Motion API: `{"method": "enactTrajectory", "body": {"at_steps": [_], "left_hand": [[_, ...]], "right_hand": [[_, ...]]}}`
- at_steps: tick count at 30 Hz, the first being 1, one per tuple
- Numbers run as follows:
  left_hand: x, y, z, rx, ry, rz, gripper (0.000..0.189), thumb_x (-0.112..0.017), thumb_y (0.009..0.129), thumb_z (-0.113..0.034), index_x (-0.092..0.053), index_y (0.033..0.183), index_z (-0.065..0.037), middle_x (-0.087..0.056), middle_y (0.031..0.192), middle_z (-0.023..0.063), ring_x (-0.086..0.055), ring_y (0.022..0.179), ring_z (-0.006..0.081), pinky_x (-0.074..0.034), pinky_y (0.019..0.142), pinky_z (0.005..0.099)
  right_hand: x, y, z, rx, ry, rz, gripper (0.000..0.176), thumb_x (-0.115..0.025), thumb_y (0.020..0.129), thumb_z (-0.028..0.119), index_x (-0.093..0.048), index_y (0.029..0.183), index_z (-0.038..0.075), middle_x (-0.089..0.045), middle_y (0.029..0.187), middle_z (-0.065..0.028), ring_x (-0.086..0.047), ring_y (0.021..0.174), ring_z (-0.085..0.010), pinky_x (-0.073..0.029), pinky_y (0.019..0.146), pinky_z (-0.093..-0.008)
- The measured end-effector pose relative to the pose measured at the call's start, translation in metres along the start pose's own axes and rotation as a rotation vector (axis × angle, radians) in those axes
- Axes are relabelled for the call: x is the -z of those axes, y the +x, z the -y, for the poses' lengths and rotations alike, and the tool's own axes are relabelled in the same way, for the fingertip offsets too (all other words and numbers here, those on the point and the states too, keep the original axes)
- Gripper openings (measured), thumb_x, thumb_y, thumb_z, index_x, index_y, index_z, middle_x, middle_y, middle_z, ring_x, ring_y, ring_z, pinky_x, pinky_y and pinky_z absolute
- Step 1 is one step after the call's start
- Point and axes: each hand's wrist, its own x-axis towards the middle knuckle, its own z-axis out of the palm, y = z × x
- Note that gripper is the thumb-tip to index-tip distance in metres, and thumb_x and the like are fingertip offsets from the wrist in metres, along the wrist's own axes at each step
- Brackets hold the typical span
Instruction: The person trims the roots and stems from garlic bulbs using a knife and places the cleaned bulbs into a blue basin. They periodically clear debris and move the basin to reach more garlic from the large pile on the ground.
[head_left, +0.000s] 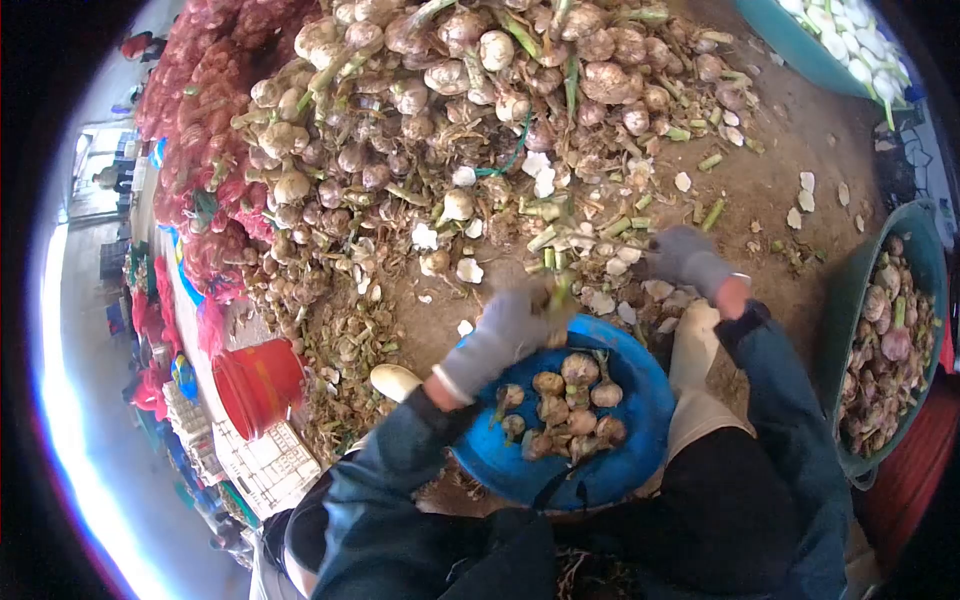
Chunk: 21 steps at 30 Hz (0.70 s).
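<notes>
Brown floor (790,150), one blue basin (643,390) of about ten bulbs (580,370), left grip (508,335) around one blurred stalk (562,292), right grip (690,262) unclear

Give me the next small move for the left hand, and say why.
Probably ease the left hand over the blue tub and, if the blurred stalky thing at its fingers is a trimmed bulb, let it go there: the hand is already by the rim, and short-stemmed bulbs lie inside. Blur hides whether it is trimmed.

Smooth blue plastic forms the basin (640,440). Knitted grey cloth gloves (500,335) look matt beside rough, papery garlic skins (425,236).
</notes>
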Motion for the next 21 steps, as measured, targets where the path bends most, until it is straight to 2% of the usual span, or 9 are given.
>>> {"method": "enactTrajectory", "body": {"at_steps": [1, 3, 5, 7, 11, 14, 15, 17, 21], "left_hand": [[0.009, -0.005, 0.006, 0.012, -0.004, -0.002, 0.032, -0.062, 0.071, -0.023, -0.055, 0.096, -0.003, -0.059, 0.074, 0.0076, -0.056, 0.07, 0.0146, -0.044, 0.067, 0.0269], [0.029, -0.017, 0.017, -0.6, 0.279, 0.242, 0.03, -0.063, 0.069, -0.022, -0.055, 0.095, -0.007, -0.057, 0.089, 0.0109, -0.055, 0.083, 0.0184, -0.043, 0.074, 0.0307], [0.054, 0.003, 0.068, -0.236, 0.441, -0.211, 0.03, -0.064, 0.067, -0.019, -0.056, 0.094, -0.012, -0.051, 0.103, 0.0114, -0.05, 0.095, 0.0229, -0.04, 0.083, 0.0328], [0.084, 0.027, 0.086, -0.188, 1.232, -0.393, 0.043, -0.066, 0.063, -0.023, -0.051, 0.103, -0.017, -0.05, 0.103, 0.0137, -0.05, 0.093, 0.0258, -0.041, 0.078, 0.0351], [0.091, 0.059, 0.158, -0.093, 1.287, -0.522, 0.041, -0.065, 0.063, -0.023, -0.053, 0.102, -0.02, -0.052, 0.101, 0.0123, -0.05, 0.093, 0.0283, -0.041, 0.079, 0.0355], [0.079, 0.072, 0.182, 0.102, 0.159, -0.591, 0.033, -0.061, 0.07, -0.018, -0.055, 0.101, -0.009, -0.059, 0.09, 0.0084, -0.055, 0.084, 0.0231, -0.043, 0.074, 0.029], [0.073, 0.067, 0.161, 0.098, 0.16, -0.589, 0.033, -0.061, 0.07, -0.018, -0.055, 0.101, -0.009, -0.059, 0.09, 0.0084, -0.055, 0.084, 0.0231, -0.043, 0.074, 0.029], [0.058, 0.054, 0.105, 0.011, -0.485, -0.302, 0.036, -0.059, 0.074, -0.017, -0.052, 0.104, 0.002, -0.059, 0.091, 0.0086, -0.055, 0.081, 0.0152, -0.043, 0.071, 0.0231], [0.026, 0.036, 0.035, -0.269, -0.286, -0.198, 0.033, -0.06, 0.073, -0.015, -0.053, 0.098, 0.006, -0.059, 0.085, 0.0072, -0.055, 0.074, 0.0129, -0.044, 0.069, 0.0236]], "right_hand": [[-0.006, -0.001, -0.005, 0.008, 0.0, 0.01, 0.032, -0.051, 0.068, 0.024, -0.056, 0.098, 0.014, -0.057, 0.092, -0.0144, -0.053, 0.088, -0.0294, -0.041, 0.079, -0.0352], [-0.021, -0.004, -0.017, -0.177, 0.266, -0.042, 0.034, -0.049, 0.068, 0.026, -0.056, 0.099, 0.014, -0.056, 0.093, -0.0156, -0.053, 0.088, -0.0301, -0.041, 0.079, -0.0363], [-0.043, 0.007, -0.028, -0.18, 0.322, -0.096, 0.035, -0.049, 0.068, 0.027, -0.056, 0.1, 0.013, -0.056, 0.094, -0.0163, -0.053, 0.088, -0.0306, -0.04, 0.079, -0.037], [-0.048, 0.004, -0.016, -0.11, 0.368, -0.242, 0.037, -0.05, 0.067, 0.027, -0.055, 0.1, 0.012, -0.056, 0.093, -0.0169, -0.053, 0.088, -0.0311, -0.04, 0.079, -0.0373], [-0.045, 0.002, 0.0, -0.09, 0.284, -0.084, 0.039, -0.052, 0.066, 0.029, -0.053, 0.102, 0.012, -0.057, 0.092, -0.0169, -0.052, 0.089, -0.0315, -0.04, 0.079, -0.0374], [-0.058, 0.0, -0.004, -0.056, 0.257, -0.273, 0.037, -0.053, 0.066, 0.031, -0.055, 0.098, 0.014, -0.058, 0.086, -0.0161, -0.054, 0.084, -0.0306, -0.041, 0.077, -0.0379], [-0.048, -0.002, 0.006, 0.0, 0.251, -0.253, 0.035, -0.052, 0.066, 0.031, -0.055, 0.097, 0.014, -0.058, 0.085, -0.0157, -0.054, 0.083, -0.0304, -0.041, 0.076, -0.0378], [-0.026, -0.008, 0.029, 0.05, 0.245, -0.244, 0.034, -0.052, 0.066, 0.032, -0.055, 0.095, 0.015, -0.058, 0.084, -0.0153, -0.055, 0.082, -0.0302, -0.042, 0.075, -0.0377], [0.001, -0.022, 0.065, 0.272, 0.324, -0.276, 0.031, -0.052, 0.067, 0.032, -0.056, 0.091, 0.012, -0.058, 0.085, -0.0152, -0.055, 0.082, -0.0305, -0.043, 0.073, -0.0371]]}}
